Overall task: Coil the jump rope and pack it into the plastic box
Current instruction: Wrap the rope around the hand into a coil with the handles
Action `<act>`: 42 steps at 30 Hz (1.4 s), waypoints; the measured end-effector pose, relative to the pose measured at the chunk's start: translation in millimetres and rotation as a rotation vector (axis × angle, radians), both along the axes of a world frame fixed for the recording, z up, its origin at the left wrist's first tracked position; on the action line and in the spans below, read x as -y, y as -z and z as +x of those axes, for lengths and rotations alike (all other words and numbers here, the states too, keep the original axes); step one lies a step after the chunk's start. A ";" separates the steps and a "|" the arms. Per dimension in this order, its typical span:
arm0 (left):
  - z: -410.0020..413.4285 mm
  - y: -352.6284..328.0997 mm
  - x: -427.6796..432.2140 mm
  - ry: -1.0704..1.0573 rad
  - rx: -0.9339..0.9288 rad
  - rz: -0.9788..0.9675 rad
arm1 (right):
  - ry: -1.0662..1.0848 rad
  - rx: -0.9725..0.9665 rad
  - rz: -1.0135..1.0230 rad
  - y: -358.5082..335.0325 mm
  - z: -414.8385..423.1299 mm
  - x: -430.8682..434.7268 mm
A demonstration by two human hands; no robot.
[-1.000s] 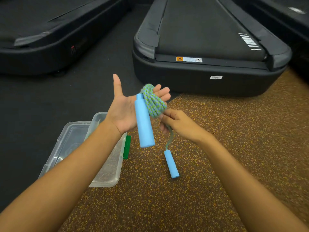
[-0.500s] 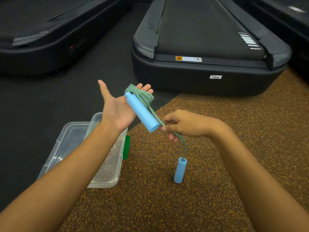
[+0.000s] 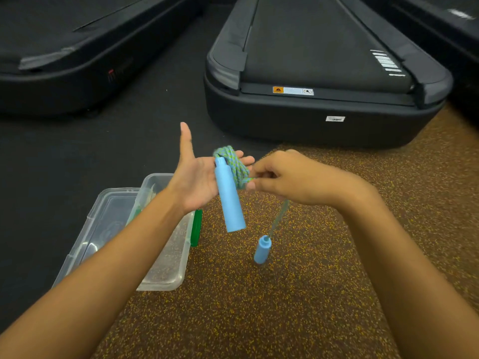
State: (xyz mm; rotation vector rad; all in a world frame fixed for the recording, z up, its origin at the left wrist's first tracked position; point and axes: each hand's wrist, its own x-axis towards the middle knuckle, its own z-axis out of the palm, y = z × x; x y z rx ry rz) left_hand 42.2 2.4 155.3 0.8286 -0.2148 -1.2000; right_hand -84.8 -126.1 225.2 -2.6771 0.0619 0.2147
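Observation:
My left hand point(image 3: 194, 180) is held palm up with the thumb raised, and the green-blue jump rope point(image 3: 233, 164) is wound in several turns around its fingers. One light blue handle point(image 3: 229, 198) hangs down from that coil across the palm. My right hand point(image 3: 282, 177) pinches the free rope just right of the coil. From it the rope drops to the second blue handle point(image 3: 262, 249), which dangles above the floor. The clear plastic box point(image 3: 168, 255) stands open on the floor below my left forearm.
The box's clear lid point(image 3: 103, 224) lies beside it on the left, and a green latch point(image 3: 196, 228) shows at the box's right side. Two black treadmills point(image 3: 324, 73) point(image 3: 64, 60) stand ahead. The floor is speckled brown rubber on the right, dark mat on the left.
My right hand has come up from lower right to the coil, laying more rope on the left fingers. The dangling handle has risen and swung left. The hanging handle now points straight down.

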 end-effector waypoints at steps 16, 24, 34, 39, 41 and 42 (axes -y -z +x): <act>-18.7 -4.1 4.9 0.690 0.275 0.083 | 0.055 0.163 0.427 6.8 -1.5 17.6; -13.1 -3.3 0.7 0.725 -0.071 -0.319 | 0.163 0.288 0.748 30.8 1.5 21.5; -1.3 -0.6 -5.5 0.595 -0.198 -0.527 | 0.295 0.203 0.964 72.2 7.0 18.2; 6.4 0.3 -6.0 0.470 -0.226 -0.556 | 0.279 0.093 0.912 82.7 3.9 19.8; 7.4 -1.2 -6.6 0.402 -0.248 -0.560 | 0.262 0.036 0.885 86.2 2.9 18.4; 7.1 -2.0 -6.2 0.334 -0.240 -0.535 | 0.251 0.008 0.862 88.3 3.1 18.3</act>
